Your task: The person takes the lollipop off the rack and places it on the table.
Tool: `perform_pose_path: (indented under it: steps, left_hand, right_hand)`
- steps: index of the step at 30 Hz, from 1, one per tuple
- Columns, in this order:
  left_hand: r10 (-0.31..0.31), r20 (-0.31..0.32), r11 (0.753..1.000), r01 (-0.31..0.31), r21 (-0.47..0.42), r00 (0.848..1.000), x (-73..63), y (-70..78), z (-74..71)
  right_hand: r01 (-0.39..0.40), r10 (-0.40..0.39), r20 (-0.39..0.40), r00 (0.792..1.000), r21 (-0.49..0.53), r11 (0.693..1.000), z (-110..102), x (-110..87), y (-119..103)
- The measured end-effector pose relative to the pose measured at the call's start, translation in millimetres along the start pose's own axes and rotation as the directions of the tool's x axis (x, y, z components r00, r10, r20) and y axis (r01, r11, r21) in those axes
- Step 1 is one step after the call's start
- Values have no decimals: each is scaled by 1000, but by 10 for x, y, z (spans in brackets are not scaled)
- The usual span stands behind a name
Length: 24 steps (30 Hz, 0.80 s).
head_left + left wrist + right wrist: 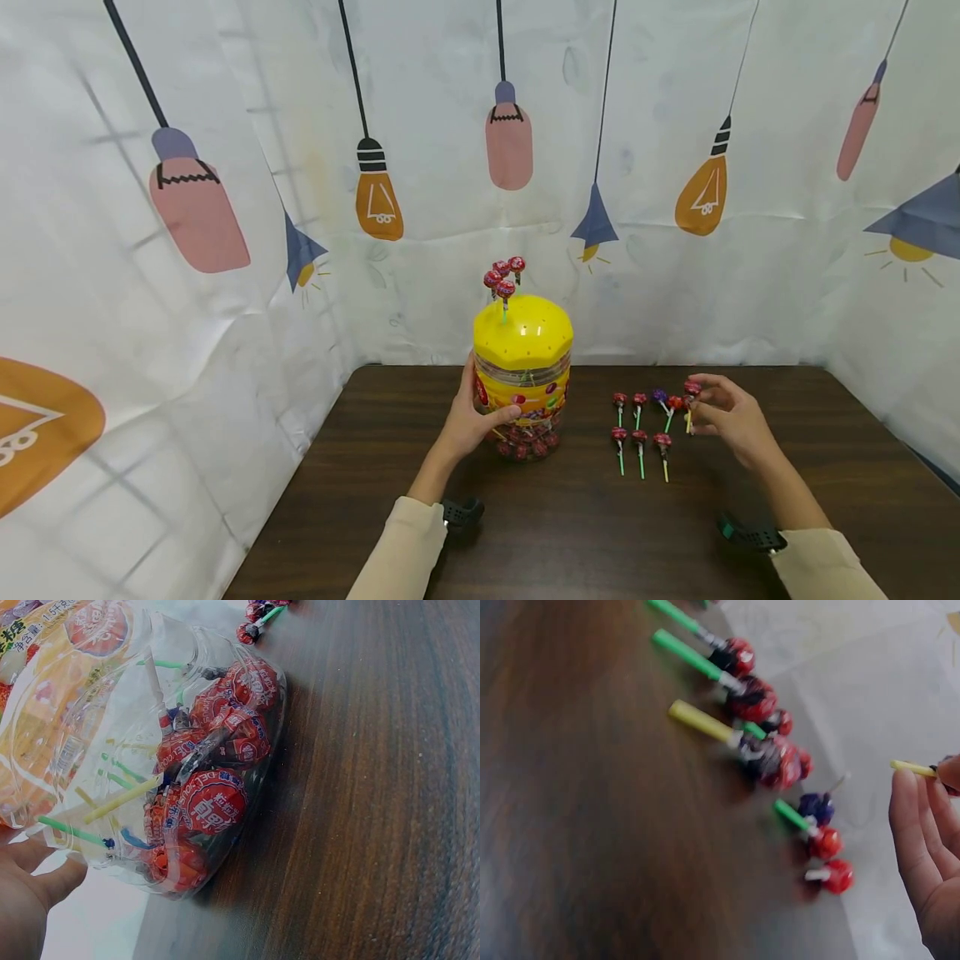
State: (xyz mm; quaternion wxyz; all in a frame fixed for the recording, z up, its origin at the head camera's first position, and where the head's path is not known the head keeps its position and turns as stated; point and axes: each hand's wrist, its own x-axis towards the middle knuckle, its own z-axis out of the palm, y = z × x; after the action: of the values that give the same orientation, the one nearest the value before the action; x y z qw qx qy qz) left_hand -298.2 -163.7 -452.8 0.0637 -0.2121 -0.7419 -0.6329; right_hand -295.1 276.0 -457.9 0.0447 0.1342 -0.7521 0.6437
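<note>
A clear candy jar [522, 417] with a yellow lid [536, 333] stands on the table, and my left hand [467, 423] grips its left side, thumb across the front. Red-wrapped lollipops [215, 801] lie inside the jar, sticks pointing various ways. Several upright lollipops [506, 289] stick out of small holes in the lid. Right of the jar, my right hand [733, 418] pinches a lollipop [913, 768] with a yellow stick between thumb and fingers. Its wrapped head is partly hidden by the thumb in the right wrist view. Below and beside this hand lie loose lollipops [663, 440].
Those loose lollipops form two rough rows on the dark wooden table [585, 533]; a purple-wrapped lollipop [660, 395] is among them. Behind the table hangs a white curtain [450, 317] printed with lamps. My wrists wear black bands [462, 512].
</note>
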Motion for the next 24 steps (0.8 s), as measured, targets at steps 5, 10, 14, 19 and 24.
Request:
perform_pose_path:
  steps: [5, 10, 14, 19, 24]
  left_hand:
    - [24, -6, 1000, -24, 15, 1000, 5, -44, -5]
    - [25, -1, 1000, -25, 15, 1000, 3, -44, -7]
    - [27, 1, 1000, -27, 13, 1000, 3, -54, -13]
    - [27, -4, 999, -27, 18, 1000, -2, -58, -14]
    - [23, -3, 1000, -23, 12, 1000, -9, -37, -8]
  right_hand:
    - [-17, 23, 66, 998, -95, 995, -68, -73, 86]
    - [-58, 76, 124, 989, -144, 988, -108, -113, 149]
    - [-109, 140, 173, 975, -176, 978, -115, -116, 191]
    - [-130, 178, 243, 954, -203, 971, -114, -116, 230]
    - [-127, 190, 285, 939, -227, 966, -112, -120, 224]
